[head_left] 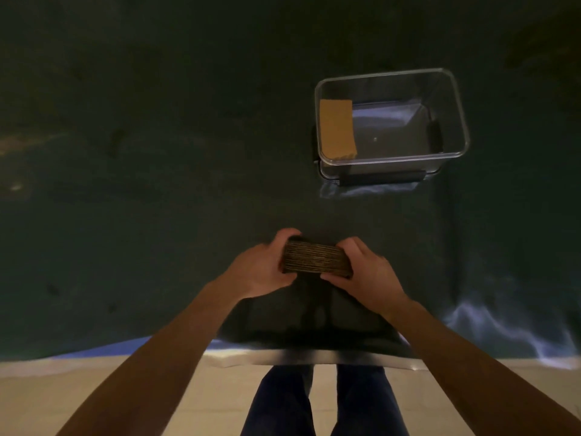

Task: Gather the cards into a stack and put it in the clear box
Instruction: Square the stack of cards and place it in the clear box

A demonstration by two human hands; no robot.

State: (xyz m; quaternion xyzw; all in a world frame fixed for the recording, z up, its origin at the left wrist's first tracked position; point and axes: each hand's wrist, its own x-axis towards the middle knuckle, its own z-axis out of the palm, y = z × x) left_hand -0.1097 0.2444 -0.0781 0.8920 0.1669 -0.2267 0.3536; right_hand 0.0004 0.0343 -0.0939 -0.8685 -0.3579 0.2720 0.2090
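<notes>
A thick stack of brown cards [317,259] stands on edge near the table's front, its layered edges facing up. My left hand [261,268] grips its left end and my right hand [367,272] grips its right end, fingers wrapped over the far side. The clear box [459,99] stands open at the back right, well apart from my hands. Inside it, against the left wall, leans a tan card stack [337,129].
The dark green table surface [157,184] spreads wide to the left and beyond. A black handle [382,178] lies along the box's near side. The table's front edge [314,357] runs just below my forearms, with my legs and pale floor beyond.
</notes>
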